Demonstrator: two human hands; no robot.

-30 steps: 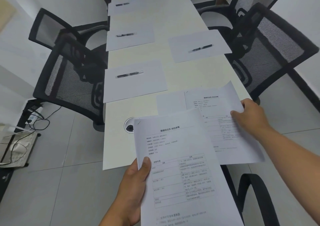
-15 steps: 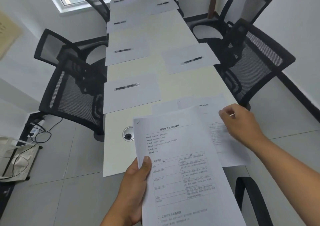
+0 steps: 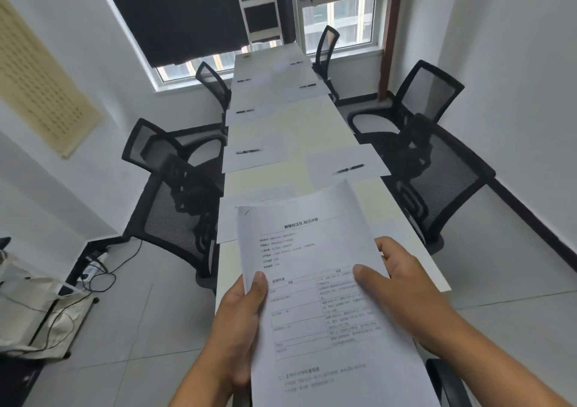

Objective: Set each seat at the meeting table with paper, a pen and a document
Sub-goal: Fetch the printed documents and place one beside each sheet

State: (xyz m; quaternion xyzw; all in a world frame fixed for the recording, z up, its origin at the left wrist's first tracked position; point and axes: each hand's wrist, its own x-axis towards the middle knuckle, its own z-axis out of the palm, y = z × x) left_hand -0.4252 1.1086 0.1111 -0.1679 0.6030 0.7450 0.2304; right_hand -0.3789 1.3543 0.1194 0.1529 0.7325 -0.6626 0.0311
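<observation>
My left hand (image 3: 240, 316) grips the left edge of a stack of printed documents (image 3: 315, 266), thumb on top. My right hand (image 3: 402, 281) pinches the stack's right edge, thumb on the top page. The stack hides most of the near end of the long white table (image 3: 312, 125). Blank sheets with black pens lie along both sides: one at the right (image 3: 346, 166), one at the left (image 3: 254, 153), more farther back. A sheet (image 3: 228, 219) peeks out from under the stack at the left.
Black mesh chairs stand along the table, two at the left (image 3: 175, 219), two at the right (image 3: 443, 185), more by the window (image 3: 340, 22). Cables and a white bag (image 3: 31, 300) lie on the floor at the left. A chair arm (image 3: 443, 381) is bottom right.
My right hand left the document it laid on the table's near right corner and came back to the stack's right edge. The view has tilted up toward the window.
</observation>
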